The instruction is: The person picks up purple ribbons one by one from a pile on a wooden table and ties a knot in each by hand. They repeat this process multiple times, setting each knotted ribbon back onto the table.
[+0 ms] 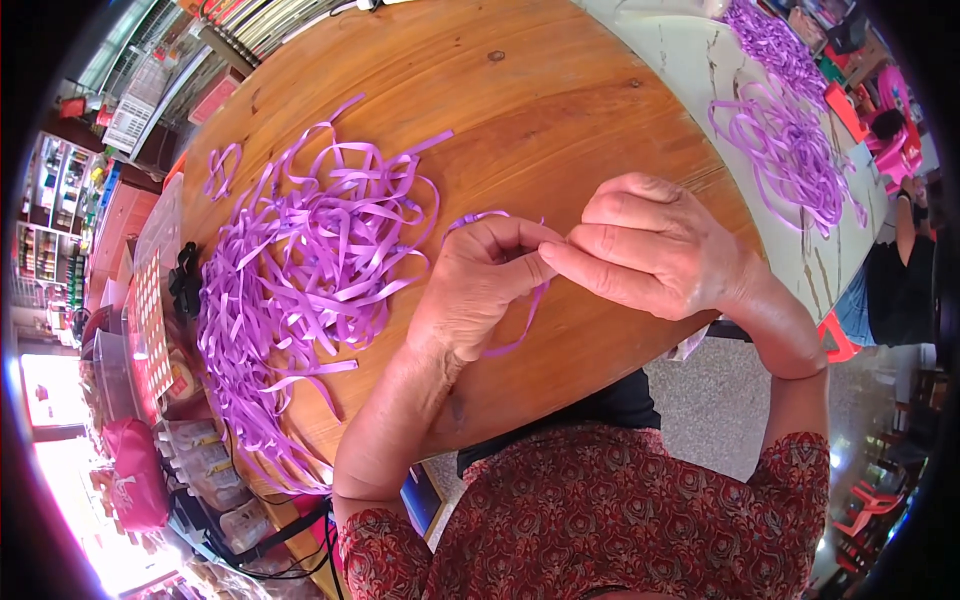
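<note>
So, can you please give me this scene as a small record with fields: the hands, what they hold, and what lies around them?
left hand: pinches a purple ribbon strip
right hand: fingertips meet the left hand at the same strip
strip: loops over the left hand, one end hangs down over the table
table: round, wooden
ribbon pile: loose purple strips on the table, to the left of the hands
second pile: purple strips on a pale table further right
sleeves: red patterned
</note>
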A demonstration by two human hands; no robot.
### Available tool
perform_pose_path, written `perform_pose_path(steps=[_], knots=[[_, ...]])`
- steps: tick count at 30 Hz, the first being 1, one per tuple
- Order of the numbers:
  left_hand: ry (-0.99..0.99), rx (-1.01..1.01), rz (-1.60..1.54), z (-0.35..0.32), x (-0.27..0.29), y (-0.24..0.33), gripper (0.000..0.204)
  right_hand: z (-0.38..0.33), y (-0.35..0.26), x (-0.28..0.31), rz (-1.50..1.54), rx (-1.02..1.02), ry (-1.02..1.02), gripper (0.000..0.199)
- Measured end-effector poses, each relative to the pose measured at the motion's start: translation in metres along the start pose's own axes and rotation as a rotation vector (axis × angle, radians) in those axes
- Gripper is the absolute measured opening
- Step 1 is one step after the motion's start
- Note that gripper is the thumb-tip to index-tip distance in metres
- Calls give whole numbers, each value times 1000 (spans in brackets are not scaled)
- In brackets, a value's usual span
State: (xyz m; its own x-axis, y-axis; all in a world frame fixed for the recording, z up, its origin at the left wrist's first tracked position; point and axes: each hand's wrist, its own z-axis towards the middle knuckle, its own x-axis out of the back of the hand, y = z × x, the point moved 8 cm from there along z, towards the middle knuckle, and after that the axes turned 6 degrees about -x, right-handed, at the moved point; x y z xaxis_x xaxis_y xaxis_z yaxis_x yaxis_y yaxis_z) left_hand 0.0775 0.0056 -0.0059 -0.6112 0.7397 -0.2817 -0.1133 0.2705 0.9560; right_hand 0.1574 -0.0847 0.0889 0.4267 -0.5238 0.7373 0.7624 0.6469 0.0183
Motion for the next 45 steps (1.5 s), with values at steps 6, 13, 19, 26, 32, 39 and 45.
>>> perform_pose_path(steps=[6,13,19,26,32,39,45], knots=[[48,18,-18,-1,-1,5,11,6,11,5,-40,-39,39,32],[218,-142,-82,-2,-1,16,11,-11,38,-4,299,-470,213,28],[242,-223,22,-7,-4,20,9,-10,39,-7,372,-551,194,18],[254,-259,32,-7,-4,21,7,-9,37,-7,363,-570,223,15],[257,-286,51,-6,-3,21,6,-8,36,-4,285,-559,259,12],[76,-364,-256,-3,-6,16,8,-29,55,-42,1024,-1136,84,4],[-18,-343,-480,1,-9,10,10,-28,50,-49,1269,-1180,72,5]])
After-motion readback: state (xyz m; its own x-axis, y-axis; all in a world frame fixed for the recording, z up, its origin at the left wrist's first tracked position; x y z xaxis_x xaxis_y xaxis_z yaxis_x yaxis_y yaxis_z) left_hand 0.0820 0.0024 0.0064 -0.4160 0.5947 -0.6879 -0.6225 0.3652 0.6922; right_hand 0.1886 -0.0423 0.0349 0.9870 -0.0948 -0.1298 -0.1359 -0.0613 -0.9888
